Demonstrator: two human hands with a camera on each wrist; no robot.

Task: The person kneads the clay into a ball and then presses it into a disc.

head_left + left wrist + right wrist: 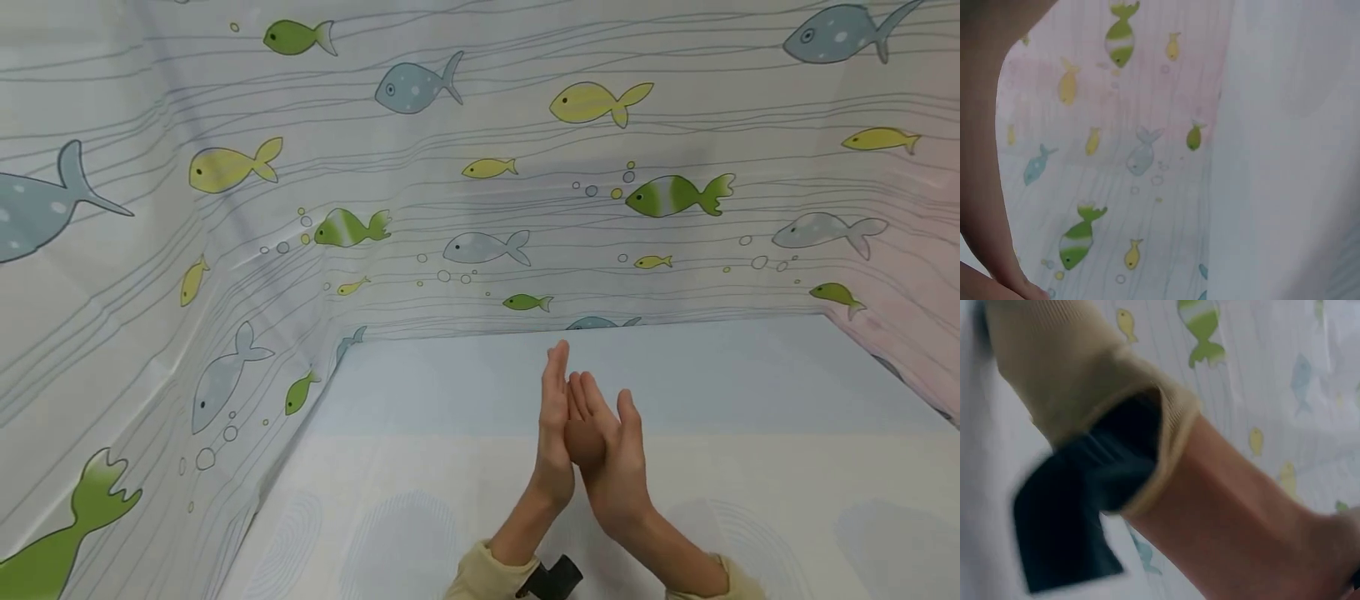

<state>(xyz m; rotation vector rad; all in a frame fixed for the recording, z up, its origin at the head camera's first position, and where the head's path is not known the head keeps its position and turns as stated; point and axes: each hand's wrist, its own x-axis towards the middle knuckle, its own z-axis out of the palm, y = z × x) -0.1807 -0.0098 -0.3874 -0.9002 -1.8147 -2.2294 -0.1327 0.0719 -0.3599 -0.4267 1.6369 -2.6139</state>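
A brown ball (584,442), smooth and roughly round, sits between the two palms in the head view, above the white table. My left hand (555,442) stands upright on its left side, fingers straight and together. From the other side my right hand (617,467) presses its palm to the ball, with its fingers extended and its thumb apart. The ball's far side is hidden. Part of a hand or arm (979,162) fills the left edge of the left wrist view. In the right wrist view a bare forearm (1229,506) crosses; the ball is out of sight there.
A white and pale blue table (450,387) lies beneath the hands. Fish-patterned curtains (420,192) enclose its back and sides. A black device (555,577) is at the left wrist, by a beige sleeve (491,573).
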